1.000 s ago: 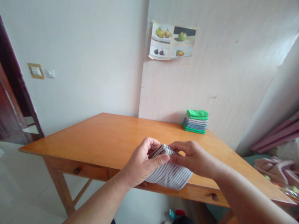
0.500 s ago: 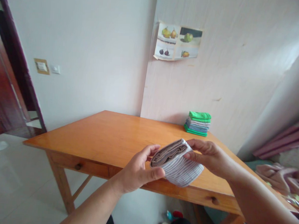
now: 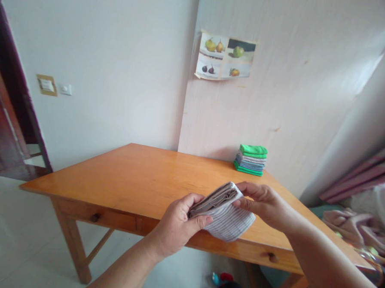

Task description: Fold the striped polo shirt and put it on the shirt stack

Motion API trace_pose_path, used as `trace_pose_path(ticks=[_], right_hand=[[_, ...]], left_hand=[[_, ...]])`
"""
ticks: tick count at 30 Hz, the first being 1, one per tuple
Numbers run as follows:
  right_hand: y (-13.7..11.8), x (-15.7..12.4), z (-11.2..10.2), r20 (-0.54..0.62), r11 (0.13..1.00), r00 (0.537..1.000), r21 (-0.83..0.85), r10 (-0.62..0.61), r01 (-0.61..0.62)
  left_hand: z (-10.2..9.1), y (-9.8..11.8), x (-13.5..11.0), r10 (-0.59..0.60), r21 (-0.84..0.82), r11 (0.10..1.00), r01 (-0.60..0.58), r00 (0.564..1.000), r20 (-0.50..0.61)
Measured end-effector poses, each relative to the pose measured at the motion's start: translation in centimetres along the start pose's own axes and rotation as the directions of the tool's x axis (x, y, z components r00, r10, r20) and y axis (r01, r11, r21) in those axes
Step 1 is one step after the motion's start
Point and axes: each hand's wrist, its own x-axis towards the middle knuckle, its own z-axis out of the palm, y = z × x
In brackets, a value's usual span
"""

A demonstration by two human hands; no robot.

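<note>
A folded striped cloth (image 3: 231, 223), white and grey with its layered edges facing up and left, is held in the air over the front edge of the wooden table (image 3: 139, 175). My left hand (image 3: 182, 223) grips its left end, thumb on the near face and fingers behind. At the upper right corner, my right hand (image 3: 260, 203) pinches the cloth between thumb and fingers. Beyond, at the table's back right, stands a neat stack of folded cloths (image 3: 250, 160), green at top and bottom with grey and blue ones between.
Drawers with round knobs (image 3: 95, 217) run under the table's front edge. Fruit pictures (image 3: 226, 56) hang on the wall behind. Crumpled pinkish fabric (image 3: 356, 227) lies at the right. Small red and blue items (image 3: 226, 277) are on the floor below.
My left thumb and fingers have closed onto the cloth's left end, pressing its layers together. The right hand keeps its pinch. The view has shifted slightly.
</note>
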Motion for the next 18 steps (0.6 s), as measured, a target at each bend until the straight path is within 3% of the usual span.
trace_pose_path(ticks=[10,16,18], right_hand=[[-0.2,0.5,0.8,-0.006,1.0,1.0,-0.009,-0.021,0.021],[-0.4,0.8,1.6,0.006,0.998,1.0,-0.045,-0.031,0.031],[-0.6,0.9,2.0,0.02,0.997,0.999,-0.053,-0.046,0.047]], left_hand=[[-0.2,-0.2,-0.4,0.005,0.012,1.0,-0.004,1.0,-0.03],[-1.3,0.5,0.2,-0.011,0.063,0.998,0.006,0.997,0.071],[-1.3,1.1,0.9,0.011,0.111,0.994,-0.017,0.999,0.052]])
